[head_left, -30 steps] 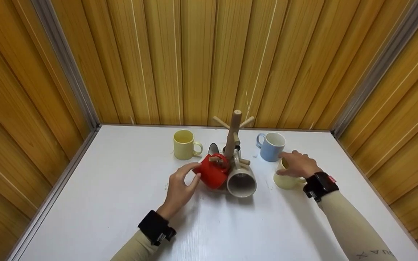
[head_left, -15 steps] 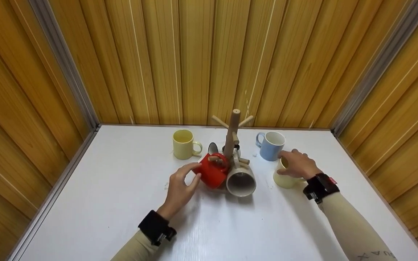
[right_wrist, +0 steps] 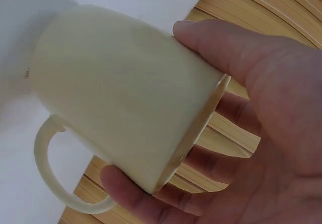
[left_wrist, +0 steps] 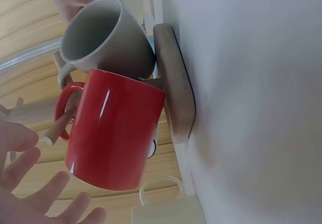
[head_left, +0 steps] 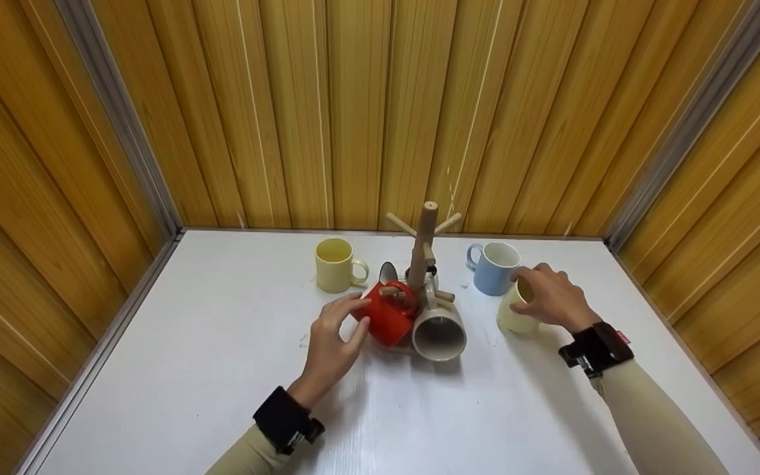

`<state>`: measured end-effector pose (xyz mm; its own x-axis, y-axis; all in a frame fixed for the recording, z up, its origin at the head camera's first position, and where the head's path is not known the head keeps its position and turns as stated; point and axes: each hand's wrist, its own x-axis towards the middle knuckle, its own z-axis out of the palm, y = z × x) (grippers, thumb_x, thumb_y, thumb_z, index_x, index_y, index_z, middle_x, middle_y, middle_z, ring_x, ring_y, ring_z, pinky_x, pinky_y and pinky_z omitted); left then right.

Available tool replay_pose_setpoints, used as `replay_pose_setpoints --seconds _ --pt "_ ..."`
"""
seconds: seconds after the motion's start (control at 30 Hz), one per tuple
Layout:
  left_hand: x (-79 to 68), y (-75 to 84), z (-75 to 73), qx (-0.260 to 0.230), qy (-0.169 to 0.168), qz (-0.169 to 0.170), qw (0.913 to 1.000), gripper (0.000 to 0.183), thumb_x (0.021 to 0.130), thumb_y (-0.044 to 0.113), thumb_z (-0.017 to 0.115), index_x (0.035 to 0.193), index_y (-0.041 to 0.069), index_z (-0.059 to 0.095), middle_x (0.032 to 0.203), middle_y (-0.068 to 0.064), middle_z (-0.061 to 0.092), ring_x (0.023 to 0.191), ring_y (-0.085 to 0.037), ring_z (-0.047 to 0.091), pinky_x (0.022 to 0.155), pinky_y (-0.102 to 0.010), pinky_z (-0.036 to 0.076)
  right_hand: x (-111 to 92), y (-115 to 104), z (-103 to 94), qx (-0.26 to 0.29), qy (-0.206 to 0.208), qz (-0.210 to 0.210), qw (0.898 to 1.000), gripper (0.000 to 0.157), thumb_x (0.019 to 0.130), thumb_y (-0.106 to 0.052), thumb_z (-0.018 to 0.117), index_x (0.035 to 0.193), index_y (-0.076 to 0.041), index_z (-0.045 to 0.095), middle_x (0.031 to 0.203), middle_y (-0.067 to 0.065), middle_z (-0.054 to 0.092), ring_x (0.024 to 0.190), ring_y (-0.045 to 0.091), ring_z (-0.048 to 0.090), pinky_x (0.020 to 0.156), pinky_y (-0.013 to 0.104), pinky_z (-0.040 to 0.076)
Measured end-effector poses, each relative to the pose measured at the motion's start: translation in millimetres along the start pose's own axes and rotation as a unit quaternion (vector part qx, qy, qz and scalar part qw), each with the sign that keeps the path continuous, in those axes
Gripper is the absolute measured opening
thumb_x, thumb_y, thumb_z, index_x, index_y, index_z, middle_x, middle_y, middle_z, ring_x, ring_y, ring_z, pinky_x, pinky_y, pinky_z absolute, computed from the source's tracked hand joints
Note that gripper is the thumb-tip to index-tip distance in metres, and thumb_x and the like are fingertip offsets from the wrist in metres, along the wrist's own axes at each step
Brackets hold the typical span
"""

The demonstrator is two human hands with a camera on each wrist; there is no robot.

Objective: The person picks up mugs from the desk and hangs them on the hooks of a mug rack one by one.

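A red mug hangs by its handle on a low peg of the wooden mug tree. Beside it, my left hand has its thumb and fingers spread; in the left wrist view, a gap shows between the fingers and the mug. A greyish-white mug hangs from the neighbouring peg, mouth towards me. On the right, my right hand grips a pale yellow mug from above by its rim, thumb on one side and fingers on the other. That mug leans slightly.
A light blue mug stands upright just behind my right hand. Another yellow mug is upright at the back left. Part of a dark-rimmed mug shows behind the red one. Wood-patterned walls enclose the white table.
My right hand has shifted slightly up and to the right, and the pale yellow mug in it has tipped a little. My left hand has stayed almost still beside the red mug.
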<state>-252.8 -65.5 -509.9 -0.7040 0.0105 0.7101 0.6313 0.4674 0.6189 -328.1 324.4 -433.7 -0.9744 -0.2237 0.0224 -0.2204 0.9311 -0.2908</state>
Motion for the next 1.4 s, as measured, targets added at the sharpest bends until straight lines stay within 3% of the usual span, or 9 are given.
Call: replay_pose_setpoints --seconds 0.17,0.43,0.6,0.77,0.93,1.07,1.13,1.27,1.4 --pt "1.2 9.3 0.2 -0.002 0.000 0.015 0.9999 0.028 0.089 0.000 0.076 0.115 0.008 0.076 0.127 -0.014 0.069 0.121 -0.028 0.062 0.102 -0.047 0.051 -7.2 -9.1 -11.6 0.016 0.030 -0.014 0.999 0.054 0.086 -0.025 0.084 0.133 -0.009 0.063 0.135 0.029 0.052 0.114 0.052 0.050 0.085 0.069 0.051" --pt "5.3 30.5 0.7 -0.025 -0.010 0.044 0.9987 0.025 0.090 0.001 0.075 0.114 0.007 0.076 0.129 -0.014 0.068 0.125 -0.026 0.060 0.106 -0.043 0.049 -26.6 -29.8 -22.5 0.022 0.103 -0.074 0.992 0.049 0.085 -0.024 0.084 0.129 -0.011 0.065 0.136 0.025 0.052 0.111 0.049 0.050 0.080 0.066 0.052" --pt "8.1 40.2 1.2 -0.052 -0.026 0.063 0.9963 0.025 0.092 0.001 0.073 0.116 0.006 0.075 0.125 -0.012 0.071 0.122 -0.024 0.063 0.107 -0.041 0.049 -41.5 -46.0 -25.2 0.020 0.166 -0.131 0.977 0.048 0.081 -0.022 0.088 0.124 -0.015 0.067 0.132 0.016 0.055 0.109 0.040 0.051 0.076 0.059 0.055" --pt "7.4 45.8 2.4 -0.087 -0.064 0.073 0.9915 0.026 0.093 0.002 0.074 0.118 0.007 0.074 0.116 -0.002 0.074 0.109 -0.018 0.070 0.095 -0.038 0.057 -56.6 -62.1 -25.2 0.023 0.226 -0.202 0.953 0.051 0.076 -0.019 0.093 0.121 -0.018 0.069 0.134 0.012 0.056 0.112 0.034 0.051 0.075 0.053 0.057" --pt "8.5 51.1 3.8 -0.146 -0.103 0.044 0.9829 0.026 0.095 0.003 0.071 0.121 0.007 0.072 0.112 -0.003 0.076 0.094 -0.019 0.074 0.077 -0.038 0.063 -70.4 -77.6 -22.6 0.019 0.252 -0.266 0.930 0.054 0.072 -0.018 0.095 0.121 -0.019 0.071 0.139 0.013 0.055 0.122 0.033 0.051 0.083 0.051 0.058" --pt "10.4 55.3 4.0 -0.185 -0.137 -0.006 0.9732 0.026 0.099 0.006 0.068 0.125 0.008 0.070 0.113 -0.004 0.076 0.098 -0.018 0.074 0.079 -0.033 0.062 -81.6 -89.2 -20.8 0.014 0.264 -0.302 0.916 0.058 0.070 -0.015 0.096 0.122 -0.021 0.071 0.141 0.011 0.054 0.125 0.030 0.050 0.087 0.048 0.059" --pt "11.8 56.6 3.8 -0.204 -0.157 -0.037 0.9655 0.027 0.101 0.010 0.066 0.127 0.008 0.068 0.115 -0.004 0.075 0.100 -0.022 0.074 0.083 -0.033 0.062 -86.2 -94.7 -19.6 0.005 0.274 -0.316 0.909 0.059 0.069 -0.015 0.096 0.122 -0.022 0.071 0.142 0.010 0.054 0.127 0.028 0.050 0.088 0.044 0.059" --pt "14.5 57.1 4.2 -0.245 -0.198 -0.094 0.9443 0.032 0.104 0.014 0.061 0.135 0.006 0.063 0.121 -0.012 0.072 0.098 -0.032 0.073 0.083 -0.034 0.062 -93.2 -104.3 -15.0 -0.002 0.288 -0.344 0.894 0.058 0.069 -0.017 0.095 0.122 -0.023 0.072 0.142 0.009 0.055 0.129 0.027 0.049 0.101 0.024 0.051" --pt "15.3 57.3 5.5 -0.271 -0.231 -0.133 0.9248 0.036 0.106 0.018 0.059 0.141 0.008 0.057 0.127 -0.016 0.069 0.094 -0.026 0.075 0.080 -0.036 0.063 -101.0 -112.7 -7.1 0.014 0.285 -0.371 0.884 0.060 0.068 -0.015 0.096 0.122 -0.023 0.073 0.142 0.009 0.055 0.130 0.029 0.049 0.111 0.015 0.036"
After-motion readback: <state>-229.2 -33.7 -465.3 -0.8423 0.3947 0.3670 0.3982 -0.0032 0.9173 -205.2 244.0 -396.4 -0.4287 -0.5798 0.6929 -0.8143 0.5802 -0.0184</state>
